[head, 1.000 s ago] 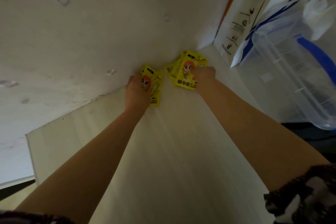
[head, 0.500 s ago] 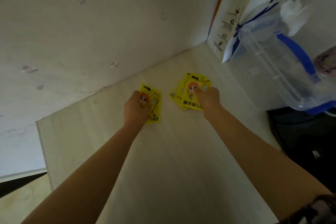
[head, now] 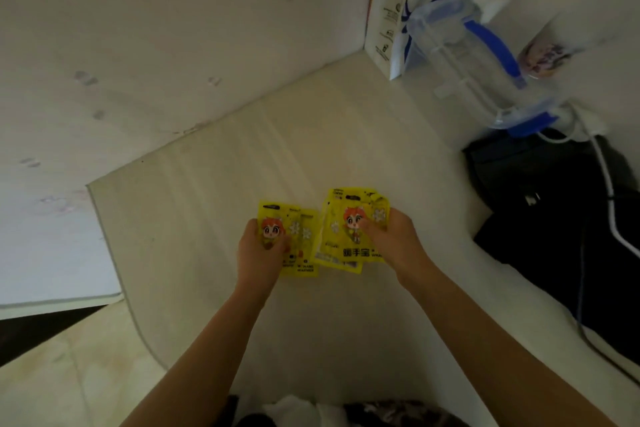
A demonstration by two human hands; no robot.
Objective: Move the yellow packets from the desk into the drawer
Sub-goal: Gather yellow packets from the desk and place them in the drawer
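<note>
My left hand (head: 259, 255) grips a small stack of yellow packets (head: 300, 240) printed with a red-haired cartoon figure, thumb over the front. My right hand (head: 394, 243) pinches a second, larger stack of the same yellow packets (head: 343, 236), thumb pressed on the top one. Both stacks are above the pale desk top (head: 242, 166), side by side near the middle of the view. No drawer is in view.
A clear plastic jug with a blue handle (head: 485, 55) and a white coffee bag (head: 394, 17) stand at the back right against the wall. A black bag (head: 554, 218) with a white cable lies at the right. The desk's left edge (head: 104, 225) drops to the floor.
Both hands have drawn back from the wall corner toward me, each carrying its stack of packets. The view has tilted down, showing more desk and the black bag.
</note>
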